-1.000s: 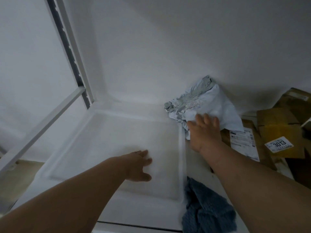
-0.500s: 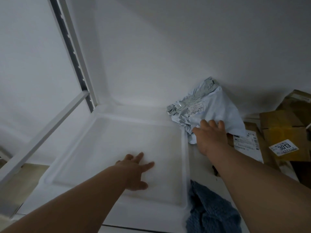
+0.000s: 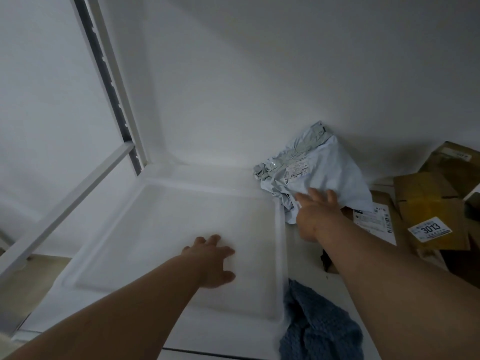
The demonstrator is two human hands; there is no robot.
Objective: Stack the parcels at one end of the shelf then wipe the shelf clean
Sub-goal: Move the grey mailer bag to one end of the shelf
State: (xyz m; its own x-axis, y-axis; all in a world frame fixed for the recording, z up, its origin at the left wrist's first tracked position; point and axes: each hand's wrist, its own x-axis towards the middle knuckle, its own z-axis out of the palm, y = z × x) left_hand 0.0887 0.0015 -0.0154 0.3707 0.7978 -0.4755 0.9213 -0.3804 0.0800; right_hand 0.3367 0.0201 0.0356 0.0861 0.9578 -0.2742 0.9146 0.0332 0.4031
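Observation:
A crumpled pale grey mailer bag with a small label leans against the back wall, partly on top of the brown cardboard parcels stacked at the right. My right hand lies with straight fingers on the bag's lower edge. My left hand rests flat, fingers spread, on the bare white shelf panel. A blue knitted cloth lies bunched at the shelf's front edge, below my right forearm.
A white upright with a dark slotted strip and a white crossbar frame the shelf's left end. One box carries a label reading 3013. White wall closes the back.
My right hand slid a little right and back with the mailer bag, which now sits further onto the boxes. My left hand stayed flat on the shelf.

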